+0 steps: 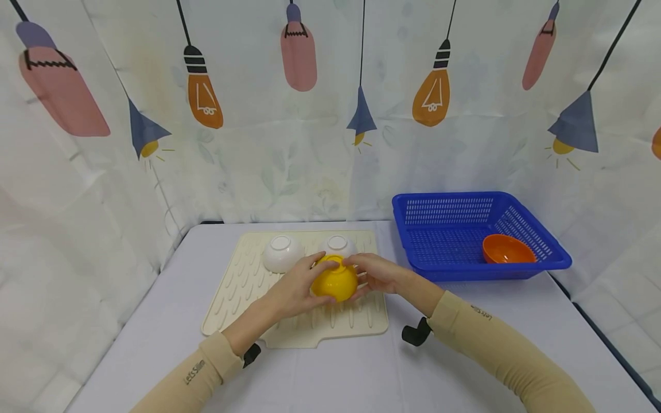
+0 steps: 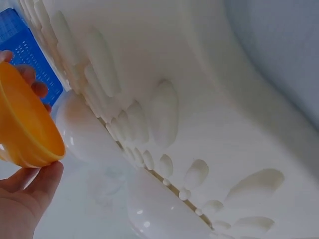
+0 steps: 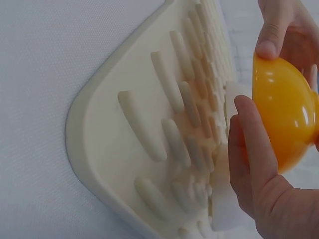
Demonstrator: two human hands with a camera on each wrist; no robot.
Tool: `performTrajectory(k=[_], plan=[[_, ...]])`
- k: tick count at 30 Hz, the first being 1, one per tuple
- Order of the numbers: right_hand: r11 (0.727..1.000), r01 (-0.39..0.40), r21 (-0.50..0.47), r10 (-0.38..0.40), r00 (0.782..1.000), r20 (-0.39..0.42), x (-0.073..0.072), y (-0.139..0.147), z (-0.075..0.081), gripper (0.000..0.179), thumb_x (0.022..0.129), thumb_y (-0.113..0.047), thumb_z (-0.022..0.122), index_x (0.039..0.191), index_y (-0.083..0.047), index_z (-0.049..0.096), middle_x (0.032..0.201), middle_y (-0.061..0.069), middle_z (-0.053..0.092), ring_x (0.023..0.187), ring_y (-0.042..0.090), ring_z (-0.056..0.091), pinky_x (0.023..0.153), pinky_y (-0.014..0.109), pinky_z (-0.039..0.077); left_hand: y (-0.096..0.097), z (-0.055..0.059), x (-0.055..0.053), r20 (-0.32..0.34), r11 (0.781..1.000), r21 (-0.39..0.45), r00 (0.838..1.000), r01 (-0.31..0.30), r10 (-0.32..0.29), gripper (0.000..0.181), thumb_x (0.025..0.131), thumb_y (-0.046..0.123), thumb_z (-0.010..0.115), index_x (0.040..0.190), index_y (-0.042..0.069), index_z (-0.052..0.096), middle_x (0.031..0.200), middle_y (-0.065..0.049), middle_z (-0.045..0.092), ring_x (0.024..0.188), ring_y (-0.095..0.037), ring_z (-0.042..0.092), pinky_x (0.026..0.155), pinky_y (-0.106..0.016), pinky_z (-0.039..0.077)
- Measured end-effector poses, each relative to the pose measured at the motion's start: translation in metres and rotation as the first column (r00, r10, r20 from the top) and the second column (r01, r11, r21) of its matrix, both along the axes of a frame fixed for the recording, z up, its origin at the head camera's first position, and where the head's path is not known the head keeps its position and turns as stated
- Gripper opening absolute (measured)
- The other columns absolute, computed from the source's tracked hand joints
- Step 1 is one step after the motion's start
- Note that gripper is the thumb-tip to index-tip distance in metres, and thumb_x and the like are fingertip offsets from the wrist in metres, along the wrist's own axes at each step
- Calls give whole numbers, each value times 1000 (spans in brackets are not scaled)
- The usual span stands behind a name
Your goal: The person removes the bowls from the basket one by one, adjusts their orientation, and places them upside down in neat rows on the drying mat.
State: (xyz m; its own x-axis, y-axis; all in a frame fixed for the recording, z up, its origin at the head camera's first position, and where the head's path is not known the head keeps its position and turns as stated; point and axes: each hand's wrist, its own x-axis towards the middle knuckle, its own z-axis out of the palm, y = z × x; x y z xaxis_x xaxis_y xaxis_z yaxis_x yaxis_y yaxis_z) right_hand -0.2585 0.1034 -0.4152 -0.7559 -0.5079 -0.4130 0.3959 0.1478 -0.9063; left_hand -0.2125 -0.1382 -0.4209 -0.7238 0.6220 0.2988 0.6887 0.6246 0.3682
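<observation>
Above the cream ribbed mat point(image 1: 356, 324), the left hand point(image 1: 301, 287) and the right hand point(image 1: 381, 273) grasp 1 inverted yellow round bowl point(image 1: 335, 284). Behind it, 2 inverted white round bowls point(image 1: 282, 258) rest on the mat; at right, a blue perforated plastic basket point(image 1: 444, 273) contains 1 orange round bowl point(image 1: 508, 251).

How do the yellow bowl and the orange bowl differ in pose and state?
The yellow bowl is held between the left hand and right hand; the orange bowl lies in the blue basket, untouched. In the head view, the yellow bowl shows its base and outside, the orange bowl its inside. Both are round.
</observation>
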Motion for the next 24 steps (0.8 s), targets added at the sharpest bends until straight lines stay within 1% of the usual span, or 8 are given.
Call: performTrajectory(k=[8,13,16,19,22,24], plan=[[999,-23,-22,23,1000,-4,1,1,0,49,104,-33,59,139,0,47,137,21,48,114,35,61,81,45,61,-1,-3,0,-13,1000,16,1000,-8,8,66,86,38,85,142,21,55,152,-25,43,133,-43,49,104,-55,48],[997,-66,-38,65,997,-35,0,5,0,52,106,-32,57,144,2,46,139,19,50,118,34,60,87,46,59,-3,-3,-1,-26,999,32,999,-23,24,67,85,39,86,142,20,55,151,-23,45,132,-41,49,102,-55,49],[994,-95,-47,92,994,-56,0,7,1,57,104,-24,59,150,3,40,143,20,49,120,35,59,91,47,57,-5,-2,-1,-27,998,49,999,-31,33,68,84,39,86,141,20,56,151,-23,45,132,-42,49,103,-56,48],[991,-121,-53,116,990,-82,-1,10,1,65,99,-14,64,154,4,35,148,20,46,120,34,60,93,48,56,-6,-2,-1,-30,998,59,999,-30,32,67,84,39,87,140,19,56,151,-23,46,133,-42,49,104,-57,47],[989,-137,-51,130,985,-109,-2,12,1,71,93,-5,70,155,1,34,152,20,41,119,33,61,93,47,56,-6,-1,-1,-43,998,64,999,-19,22,67,84,38,87,140,19,56,150,-24,46,132,-42,50,104,-57,47],[990,-134,-49,127,984,-125,-2,12,0,74,91,-3,72,154,0,34,154,20,37,117,33,62,92,46,57,-6,0,-2,-55,998,62,998,-14,18,66,84,38,87,140,20,56,150,-24,47,132,-43,50,104,-57,47]])
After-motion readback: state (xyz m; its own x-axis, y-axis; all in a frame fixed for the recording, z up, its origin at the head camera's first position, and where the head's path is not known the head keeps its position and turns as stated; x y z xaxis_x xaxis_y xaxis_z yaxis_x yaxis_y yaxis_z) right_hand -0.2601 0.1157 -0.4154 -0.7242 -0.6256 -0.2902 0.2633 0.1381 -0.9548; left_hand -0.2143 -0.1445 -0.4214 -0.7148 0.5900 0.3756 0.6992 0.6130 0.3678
